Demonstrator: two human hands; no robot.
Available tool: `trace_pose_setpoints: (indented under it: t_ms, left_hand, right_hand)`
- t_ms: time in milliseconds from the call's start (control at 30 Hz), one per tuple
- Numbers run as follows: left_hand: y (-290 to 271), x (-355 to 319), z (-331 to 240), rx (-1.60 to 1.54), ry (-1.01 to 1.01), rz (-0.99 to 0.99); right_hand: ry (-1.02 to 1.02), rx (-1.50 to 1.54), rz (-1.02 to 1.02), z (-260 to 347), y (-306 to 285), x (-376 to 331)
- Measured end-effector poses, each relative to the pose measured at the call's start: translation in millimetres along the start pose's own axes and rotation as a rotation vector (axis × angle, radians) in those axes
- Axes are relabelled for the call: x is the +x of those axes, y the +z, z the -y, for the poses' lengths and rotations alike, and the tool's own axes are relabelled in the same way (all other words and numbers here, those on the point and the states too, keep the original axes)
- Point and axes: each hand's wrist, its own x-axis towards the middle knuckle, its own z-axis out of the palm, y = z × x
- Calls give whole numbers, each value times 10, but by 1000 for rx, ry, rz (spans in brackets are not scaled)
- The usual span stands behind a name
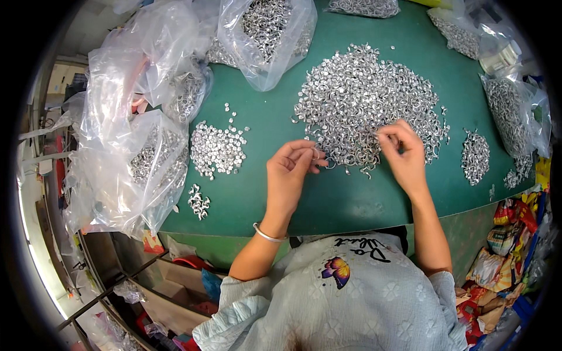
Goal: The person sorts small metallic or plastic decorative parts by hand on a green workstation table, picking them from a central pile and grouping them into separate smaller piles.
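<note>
A large heap of small curved silvery metal pieces (366,96) covers the middle of the green table (257,205). At the heap's near left edge, my left hand (290,167) is closed, with a small silvery curved metal piece (317,154) between its fingertips. My right hand (405,153) pinches at the near right part of the heap, thumb and forefinger together; whatever lies between them is too small to make out. Left of my left hand is a smaller pile of small silvery pieces (216,149), with a little cluster of curved pieces (198,202) nearer me.
Clear plastic bags (158,169) of metal pieces crowd the left side. Another open bag (266,35) stands at the back, and a filled bag (508,114) lies at the right. A small pile (475,157) sits near the right edge. Below left is an open drawer (175,289).
</note>
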Motion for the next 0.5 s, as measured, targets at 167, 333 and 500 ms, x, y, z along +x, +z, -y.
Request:
trace_pose_setpoints:
  t_ms: [167,333,500]
  left_hand:
    - [-29,-147,8,-204,-163,86]
    - [156,-258,130,923,374,37]
    - [289,-120,153,1260,490,5]
  right_hand:
    - [488,1212,49,74,-226,-136]
    - [519,550,117,28,-180,-241]
    - [-121,-545,74,68,151,-262]
